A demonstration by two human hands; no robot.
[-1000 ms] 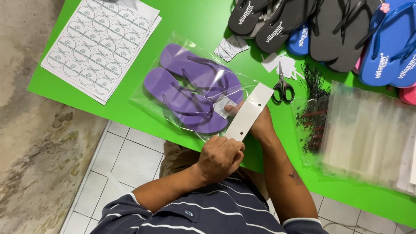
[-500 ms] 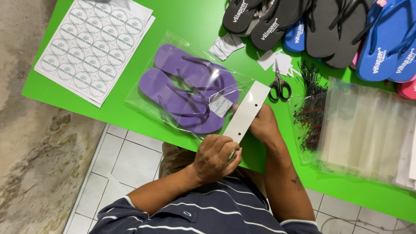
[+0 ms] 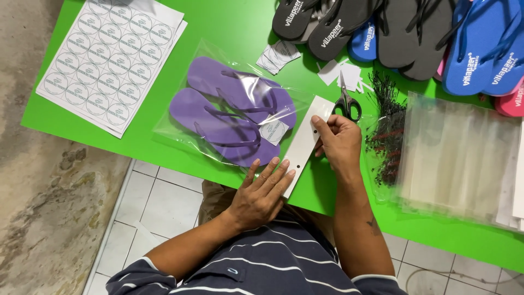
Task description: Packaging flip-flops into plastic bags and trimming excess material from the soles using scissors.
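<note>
Here, two purple flip-flops lie in one clear bag on the green surface. The left hand, fingers spread flat, presses one white header card at the bag's mouth; the right hand pinches the card's upper edge.

— What's in the bag?

— A pair of purple flip-flops, lying flat side by side, straps up, sealed in a clear plastic bag with a round white sticker near the heels.

— And where on the green table?

— Close to its near edge, set at a slant.

— The white strip?

— A long white card header with small punched holes, folded over the bag's open end, one tip reaching the near edge.
</note>
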